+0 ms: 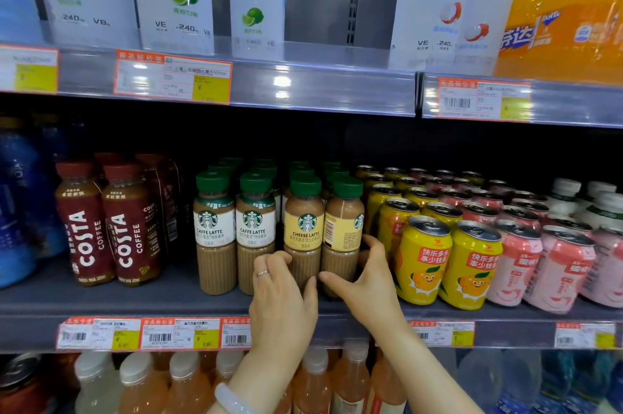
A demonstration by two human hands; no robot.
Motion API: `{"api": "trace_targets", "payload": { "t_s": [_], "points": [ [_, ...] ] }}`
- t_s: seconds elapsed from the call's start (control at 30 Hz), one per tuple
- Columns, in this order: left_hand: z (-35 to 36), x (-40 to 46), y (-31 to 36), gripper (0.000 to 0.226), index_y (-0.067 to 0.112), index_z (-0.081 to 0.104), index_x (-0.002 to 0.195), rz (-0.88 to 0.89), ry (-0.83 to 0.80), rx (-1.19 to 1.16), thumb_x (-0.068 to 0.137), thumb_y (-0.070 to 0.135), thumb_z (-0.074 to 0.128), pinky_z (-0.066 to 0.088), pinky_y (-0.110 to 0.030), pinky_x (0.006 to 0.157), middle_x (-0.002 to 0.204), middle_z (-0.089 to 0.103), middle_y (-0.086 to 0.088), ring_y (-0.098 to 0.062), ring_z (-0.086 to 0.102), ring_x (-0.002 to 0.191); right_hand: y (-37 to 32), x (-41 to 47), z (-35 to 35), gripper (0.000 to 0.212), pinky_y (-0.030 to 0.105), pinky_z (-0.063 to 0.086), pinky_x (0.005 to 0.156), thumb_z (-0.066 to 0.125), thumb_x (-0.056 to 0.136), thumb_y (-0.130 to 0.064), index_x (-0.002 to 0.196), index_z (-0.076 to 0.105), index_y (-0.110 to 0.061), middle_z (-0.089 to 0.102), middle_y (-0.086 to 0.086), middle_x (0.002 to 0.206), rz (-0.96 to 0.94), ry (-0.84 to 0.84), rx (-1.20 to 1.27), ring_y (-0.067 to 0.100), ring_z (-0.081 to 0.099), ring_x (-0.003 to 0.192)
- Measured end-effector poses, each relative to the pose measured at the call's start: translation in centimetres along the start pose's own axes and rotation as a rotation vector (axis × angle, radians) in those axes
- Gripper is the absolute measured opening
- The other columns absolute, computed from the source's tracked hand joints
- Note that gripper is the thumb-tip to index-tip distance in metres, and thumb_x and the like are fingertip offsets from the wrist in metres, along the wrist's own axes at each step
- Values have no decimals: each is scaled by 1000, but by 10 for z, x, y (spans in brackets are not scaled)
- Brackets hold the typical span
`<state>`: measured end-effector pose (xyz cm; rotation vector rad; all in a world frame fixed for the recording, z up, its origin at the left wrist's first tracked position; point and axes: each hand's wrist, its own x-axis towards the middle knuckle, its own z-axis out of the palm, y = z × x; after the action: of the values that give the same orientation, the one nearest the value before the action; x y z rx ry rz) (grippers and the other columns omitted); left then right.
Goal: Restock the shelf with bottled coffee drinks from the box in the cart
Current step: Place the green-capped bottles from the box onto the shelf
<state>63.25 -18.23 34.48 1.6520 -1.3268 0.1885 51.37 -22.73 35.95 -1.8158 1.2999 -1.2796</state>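
Observation:
Green-capped bottled coffee drinks stand in rows on the middle shelf (161, 300). Two white-label caffe latte bottles (214, 231) are at the front left. Two yellow-label cheese latte bottles stand beside them. My left hand (281, 295), with a ring, wraps the lower part of the left cheese latte bottle (305, 221). My right hand (367, 282) curls around the base of the right cheese latte bottle (344, 225), thumb in front and fingers on its right side. Both bottles stand upright on the shelf. The box and cart are out of view.
Dark red Costa coffee bottles (104, 228) stand to the left. Yellow cans (424, 258) sit close against the right bottle, with pink cans (519, 265) beyond them. White cartons (175, 2) fill the shelf above, with a gap in the middle. Orange drink bottles (188, 383) stand below.

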Motion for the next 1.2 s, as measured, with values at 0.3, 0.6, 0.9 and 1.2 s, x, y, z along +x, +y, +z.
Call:
{"api": "trace_targets", "payload": {
  "t_s": [0.3,0.6,0.9,1.2],
  "points": [
    [4,0,-4,55,9,49,97,86,52,29,59,20,86,38,-13,49,90,54,-8,-21,62,72,1,3,3,102,36,44,104,84,65,-33,143,21,-19,44,1,139,15,14,-61,16,45,126],
    [4,1,-5,57,12,46,98,100,59,29,59,21,86,39,-13,51,90,54,-7,-20,62,73,-3,-4,0,94,24,45,91,82,68,-24,142,24,-18,46,-3,127,-26,30,-80,13,49,116],
    [4,0,-5,52,9,51,97,92,48,23,59,19,86,40,-16,50,91,55,-8,-23,63,76,-2,-2,-4,99,22,42,97,83,67,-21,143,19,-19,45,-7,130,-1,-38,-1,10,45,124],
    [5,1,-6,55,11,48,95,110,58,29,57,18,87,40,-15,48,89,55,-8,-22,62,72,-1,-3,-8,89,16,41,93,73,74,-6,143,18,-21,44,-7,131,-11,-104,67,10,44,126]
  ]
}}
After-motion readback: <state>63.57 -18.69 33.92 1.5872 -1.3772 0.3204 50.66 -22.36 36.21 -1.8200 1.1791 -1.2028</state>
